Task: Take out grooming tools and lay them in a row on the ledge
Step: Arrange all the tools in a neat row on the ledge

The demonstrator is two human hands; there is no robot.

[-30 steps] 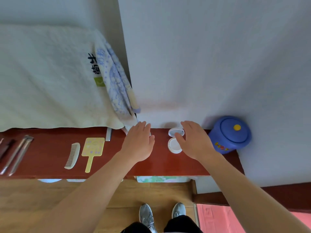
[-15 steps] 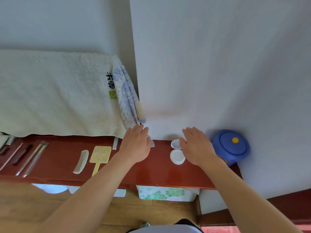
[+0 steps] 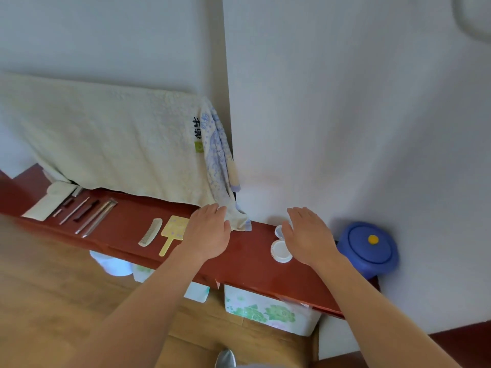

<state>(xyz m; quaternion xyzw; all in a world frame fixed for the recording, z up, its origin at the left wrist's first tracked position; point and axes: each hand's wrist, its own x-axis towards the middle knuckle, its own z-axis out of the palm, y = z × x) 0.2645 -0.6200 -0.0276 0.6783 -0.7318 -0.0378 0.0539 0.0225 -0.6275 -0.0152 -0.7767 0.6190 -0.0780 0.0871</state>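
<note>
Both my hands hover flat and empty, palms down, over the red ledge — my left hand beside the yellow hand mirror, my right hand partly over the open white compact. The mirror's handle points toward me; the comb lies just left of it, its long axis nearly parallel. Farther left the slim metal tools lie side by side — all running front to back across the ledge.

Single head-worn wide-angle view, tilted, looking forward and steeply down along both forearms onto the red ledge against the wall, at arm's reach.
</note>
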